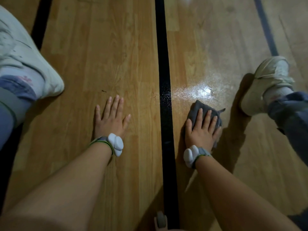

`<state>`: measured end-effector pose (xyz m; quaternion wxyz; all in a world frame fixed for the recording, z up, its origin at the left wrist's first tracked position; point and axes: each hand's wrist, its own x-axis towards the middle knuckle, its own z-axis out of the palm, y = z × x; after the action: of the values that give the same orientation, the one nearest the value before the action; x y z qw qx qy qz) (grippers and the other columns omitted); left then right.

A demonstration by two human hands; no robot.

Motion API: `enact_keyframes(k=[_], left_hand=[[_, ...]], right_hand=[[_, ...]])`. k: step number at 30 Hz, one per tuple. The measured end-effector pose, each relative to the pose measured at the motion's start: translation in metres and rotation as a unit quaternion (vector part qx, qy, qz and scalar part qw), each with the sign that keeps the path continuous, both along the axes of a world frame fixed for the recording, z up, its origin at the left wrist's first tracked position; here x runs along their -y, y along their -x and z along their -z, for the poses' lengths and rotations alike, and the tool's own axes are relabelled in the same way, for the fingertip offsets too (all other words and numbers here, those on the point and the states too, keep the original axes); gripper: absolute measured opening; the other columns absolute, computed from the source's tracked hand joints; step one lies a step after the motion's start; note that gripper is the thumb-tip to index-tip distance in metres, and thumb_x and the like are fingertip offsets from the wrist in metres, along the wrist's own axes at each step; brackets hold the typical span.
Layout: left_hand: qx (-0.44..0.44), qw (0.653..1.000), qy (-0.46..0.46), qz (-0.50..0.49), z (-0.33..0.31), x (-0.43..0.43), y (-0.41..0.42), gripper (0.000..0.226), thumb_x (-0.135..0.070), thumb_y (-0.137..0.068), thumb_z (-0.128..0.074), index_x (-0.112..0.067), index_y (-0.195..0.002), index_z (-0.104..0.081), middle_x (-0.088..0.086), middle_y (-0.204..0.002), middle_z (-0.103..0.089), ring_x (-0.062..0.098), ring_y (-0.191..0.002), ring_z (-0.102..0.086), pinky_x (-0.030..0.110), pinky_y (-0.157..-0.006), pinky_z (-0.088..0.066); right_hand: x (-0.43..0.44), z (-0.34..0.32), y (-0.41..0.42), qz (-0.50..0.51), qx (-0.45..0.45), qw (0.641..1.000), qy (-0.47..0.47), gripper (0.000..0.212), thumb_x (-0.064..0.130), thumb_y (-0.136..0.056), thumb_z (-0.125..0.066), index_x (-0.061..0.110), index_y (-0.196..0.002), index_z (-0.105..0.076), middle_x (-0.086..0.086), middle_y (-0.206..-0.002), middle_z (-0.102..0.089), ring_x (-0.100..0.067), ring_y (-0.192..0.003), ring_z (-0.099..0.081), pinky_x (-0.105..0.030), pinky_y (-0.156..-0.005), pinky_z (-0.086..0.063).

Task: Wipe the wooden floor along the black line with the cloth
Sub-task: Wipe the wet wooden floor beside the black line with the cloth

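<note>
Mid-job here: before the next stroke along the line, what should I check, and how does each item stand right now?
1. Right hand on cloth: ok, fingers lie flat on it.
2. Cloth near black line: ok, just right of it, not touching.
3. Left hand off the stroke path: ok, flat on the floor left of the line.
4. Right shoe apart from cloth: ok.
5. Wet sheen to wipe: ok, directly ahead of the cloth, reaching onto the line.
6. Cloth dampness: cannot tell.
</note>
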<state>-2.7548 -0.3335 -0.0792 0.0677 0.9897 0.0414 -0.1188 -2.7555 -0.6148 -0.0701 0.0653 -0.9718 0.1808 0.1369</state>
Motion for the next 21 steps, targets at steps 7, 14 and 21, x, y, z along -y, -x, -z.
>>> enact_keyframes(k=[7,14,21], left_hand=[[0.004,1.0,0.005,0.003,0.001,-0.002,-0.002,0.066,-0.055,-0.089,0.009,-0.026,-0.146,0.025,-0.011,-0.154,0.028,0.01,-0.145,0.022,0.049,-0.119,0.009],[0.001,1.0,-0.011,0.0,0.0,-0.002,-0.004,0.064,-0.051,-0.099,-0.005,-0.024,-0.152,0.016,-0.009,-0.161,0.019,0.012,-0.147,0.019,0.049,-0.119,0.008],[-0.018,1.0,-0.012,-0.001,-0.002,0.001,-0.002,0.064,-0.052,-0.099,-0.005,-0.024,-0.152,0.018,-0.01,-0.16,0.022,0.011,-0.147,0.021,0.049,-0.119,0.008]], right_hand=[[-0.072,0.007,0.027,-0.104,0.025,0.994,-0.017,0.074,0.06,-0.091,0.0,0.024,-0.156,0.005,-0.009,-0.163,0.013,-0.032,-0.149,0.018,-0.052,-0.116,0.016],[-0.112,0.018,0.057,-0.252,0.075,0.965,-0.023,0.069,0.058,-0.098,-0.022,0.021,-0.156,-0.021,-0.012,-0.163,-0.014,-0.035,-0.15,-0.006,-0.057,-0.117,-0.005],[-0.068,0.017,0.051,-0.244,0.064,0.967,-0.032,0.069,0.065,-0.095,-0.022,0.034,-0.157,-0.012,0.001,-0.165,-0.007,-0.022,-0.152,0.002,-0.049,-0.121,0.001]])
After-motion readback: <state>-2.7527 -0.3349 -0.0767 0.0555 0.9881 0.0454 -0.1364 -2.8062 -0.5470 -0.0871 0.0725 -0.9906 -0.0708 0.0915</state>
